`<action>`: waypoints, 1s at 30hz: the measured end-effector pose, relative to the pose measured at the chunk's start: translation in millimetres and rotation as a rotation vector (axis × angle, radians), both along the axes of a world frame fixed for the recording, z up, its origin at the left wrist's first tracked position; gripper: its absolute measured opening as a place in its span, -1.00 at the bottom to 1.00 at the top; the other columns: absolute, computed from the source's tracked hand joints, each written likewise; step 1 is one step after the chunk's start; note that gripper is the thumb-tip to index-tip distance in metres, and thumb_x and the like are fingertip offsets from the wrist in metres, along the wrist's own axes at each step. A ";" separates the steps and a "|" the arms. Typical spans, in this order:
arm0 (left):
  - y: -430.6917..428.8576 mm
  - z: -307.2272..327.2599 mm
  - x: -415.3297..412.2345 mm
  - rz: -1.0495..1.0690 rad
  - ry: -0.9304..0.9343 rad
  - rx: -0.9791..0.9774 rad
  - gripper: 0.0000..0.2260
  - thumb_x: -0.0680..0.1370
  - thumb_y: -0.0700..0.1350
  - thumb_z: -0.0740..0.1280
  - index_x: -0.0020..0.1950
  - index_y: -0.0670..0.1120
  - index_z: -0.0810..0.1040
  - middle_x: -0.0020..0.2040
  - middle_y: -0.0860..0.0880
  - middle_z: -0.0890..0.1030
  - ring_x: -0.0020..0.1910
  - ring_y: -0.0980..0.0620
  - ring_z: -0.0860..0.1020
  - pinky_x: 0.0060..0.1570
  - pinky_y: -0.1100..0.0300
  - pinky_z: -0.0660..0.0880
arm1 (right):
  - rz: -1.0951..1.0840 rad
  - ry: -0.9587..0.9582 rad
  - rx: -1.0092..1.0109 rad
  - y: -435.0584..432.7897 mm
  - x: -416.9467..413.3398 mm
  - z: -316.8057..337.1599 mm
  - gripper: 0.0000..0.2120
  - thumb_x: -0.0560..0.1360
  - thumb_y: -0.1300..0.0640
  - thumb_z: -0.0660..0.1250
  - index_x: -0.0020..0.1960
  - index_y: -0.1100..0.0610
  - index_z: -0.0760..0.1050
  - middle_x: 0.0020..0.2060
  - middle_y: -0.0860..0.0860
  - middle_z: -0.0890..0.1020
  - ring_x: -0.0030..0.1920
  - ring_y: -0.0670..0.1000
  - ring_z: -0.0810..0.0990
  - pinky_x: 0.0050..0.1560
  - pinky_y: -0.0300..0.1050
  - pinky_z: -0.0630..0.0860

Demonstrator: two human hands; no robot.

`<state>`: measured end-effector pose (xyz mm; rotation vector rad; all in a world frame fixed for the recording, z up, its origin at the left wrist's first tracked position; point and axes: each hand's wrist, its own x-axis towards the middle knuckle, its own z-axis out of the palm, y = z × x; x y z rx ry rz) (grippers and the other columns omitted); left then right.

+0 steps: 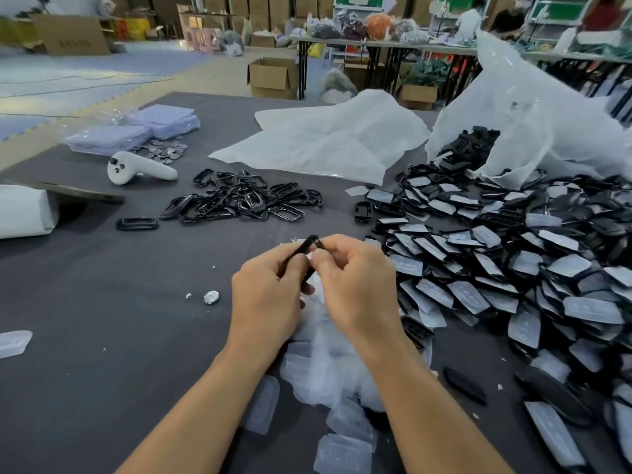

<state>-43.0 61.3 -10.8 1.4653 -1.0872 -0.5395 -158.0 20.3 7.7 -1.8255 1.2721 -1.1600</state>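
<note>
1. Heap of clear plastic inserts [321, 371], lower centre of the frame. It lies on the grey table cover [102, 302], directly under my view of both wrists.
2. Left hand [270, 292], centre frame. Its fingers are curled, and thumb and forefinger pinch the lower left end of the black key-shell frame [309, 242].
3. Right hand [355, 285], touching the left at the thumbs. Its fingers are curled and pinch the same frame at its upper right end.
4. The black key-shell frame is held above the table, seen edge-on. Its long axis runs from lower left to upper right, with the far tip rising clear of both hands. A pale sliver shows between the thumbs; I cannot tell whether it is an insert seated in the frame.
5. Single button cell [211, 297], just left of the left hand and apart from it.
6. Heap of black shells with inserts fitted [513, 268], right half of the frame, near the right hand.
7. Heap of bare black frames [246, 200], above and left of the hands and well apart from them. The left hand is the nearer, so I judge that a stripped frame would go up and left, and the insert straight down.
8. White handheld controller [136, 171], upper left.
9. Open plastic bag [530, 114], upper right, spilling shells.
</note>
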 end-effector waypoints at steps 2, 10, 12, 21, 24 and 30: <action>-6.1 2.0 3.6 0.068 0.269 0.019 -0.75 0.62 -0.17 0.38 -0.15 0.11 0.76 -0.28 -0.02 0.71 -0.43 0.07 0.64 -0.50 0.25 0.50 | -0.081 -0.001 -0.007 -4.9 -4.3 2.6 -0.87 0.52 0.13 0.40 -0.06 -0.06 0.69 -0.30 -0.22 0.69 -0.20 -0.19 0.66 -0.10 -0.22 0.59; -15.4 0.7 34.2 0.149 0.537 0.047 -0.82 0.57 -0.13 0.46 -0.20 0.06 0.77 -0.27 -0.04 0.74 -0.57 0.11 0.43 -0.60 0.32 0.33 | -0.176 0.263 0.025 -35.6 -30.1 16.7 -0.73 0.50 0.23 0.30 0.00 -0.04 0.71 -0.18 -0.14 0.70 -0.18 0.00 0.66 -0.01 -0.06 0.63; -23.1 -0.3 33.7 0.154 0.494 0.051 -0.85 0.56 -0.15 0.46 -0.16 0.04 0.77 -0.26 -0.06 0.74 -0.56 0.08 0.45 -0.57 0.30 0.37 | -0.159 0.370 0.058 -51.1 -28.9 21.6 -0.71 0.47 0.25 0.30 0.02 -0.02 0.71 -0.12 -0.03 0.74 -0.06 0.12 0.68 0.14 0.06 0.60; -76.8 -1.0 42.9 0.077 0.598 0.086 -0.71 0.56 -0.23 0.46 -0.32 0.04 0.75 -0.38 -0.08 0.66 -0.50 0.07 0.50 -0.50 0.27 0.47 | -0.227 0.810 0.122 -172.1 -56.1 18.6 -0.77 0.51 0.31 0.21 0.12 0.24 0.54 0.00 0.19 0.63 0.10 0.27 0.59 -0.19 -0.05 0.44; -79.8 -3.6 47.1 0.058 0.588 0.101 -0.85 0.56 -0.23 0.46 -0.20 -0.09 0.74 -0.35 -0.11 0.68 -0.48 0.05 0.52 -0.48 0.27 0.49 | -0.195 1.002 0.115 -201.0 -67.3 13.5 -0.73 0.51 0.32 0.23 0.20 0.23 0.49 0.13 0.20 0.62 0.12 0.26 0.58 -0.05 0.01 0.50; -80.6 -4.0 47.8 0.040 0.550 0.105 -0.94 0.58 -0.24 0.43 -0.04 -0.17 0.71 -0.35 -0.10 0.68 -0.49 0.05 0.52 -0.48 0.27 0.48 | -0.117 1.128 0.003 -224.3 -76.3 19.8 -0.69 0.52 0.35 0.28 0.23 0.15 0.53 0.17 0.16 0.61 0.16 0.22 0.56 0.04 -0.01 0.54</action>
